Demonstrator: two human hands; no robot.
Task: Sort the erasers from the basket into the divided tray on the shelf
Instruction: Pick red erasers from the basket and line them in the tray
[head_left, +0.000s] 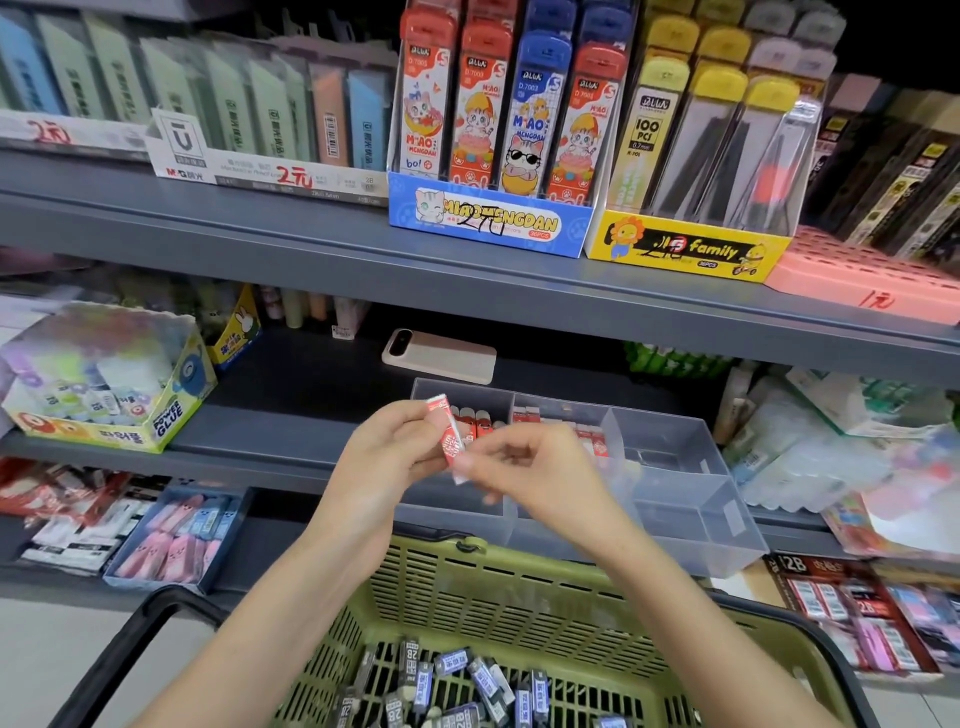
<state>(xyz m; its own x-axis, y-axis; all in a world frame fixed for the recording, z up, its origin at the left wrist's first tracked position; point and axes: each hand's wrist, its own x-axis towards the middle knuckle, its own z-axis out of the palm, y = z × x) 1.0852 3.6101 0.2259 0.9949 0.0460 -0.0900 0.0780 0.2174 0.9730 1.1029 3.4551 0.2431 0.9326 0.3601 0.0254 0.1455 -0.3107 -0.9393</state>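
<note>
- Both hands are up in front of the middle shelf (291, 452), meeting over the near left part of the divided tray (675, 470).
- The left hand (384, 457) has its fingers curled, thumb and fingertips pinching the red erasers (451, 441) near their upper end. It looks like more than one piece, but the count is hard to tell.
- The right hand (524, 467) comes in from the other side, its thumb and first finger nipping the lower end of the same red erasers and the other fingers loosely bent.
- The clear tray sits at the front edge of the shelf. Sorted erasers (475, 422) stand upright in its back left compartment, and more red ones show in the next compartment along.
- Below the wrists is the green basket (493, 587), tight against the shelving, its black handle (130, 649) folded down.
- Dark erasers (467, 680), in black and blue wrappers, lie heaped on the basket floor.
- Behind the tray, a phone (439, 356) lies flat on the shelf.
- Toward the shelf's left end stands a glue box (104, 384).
</note>
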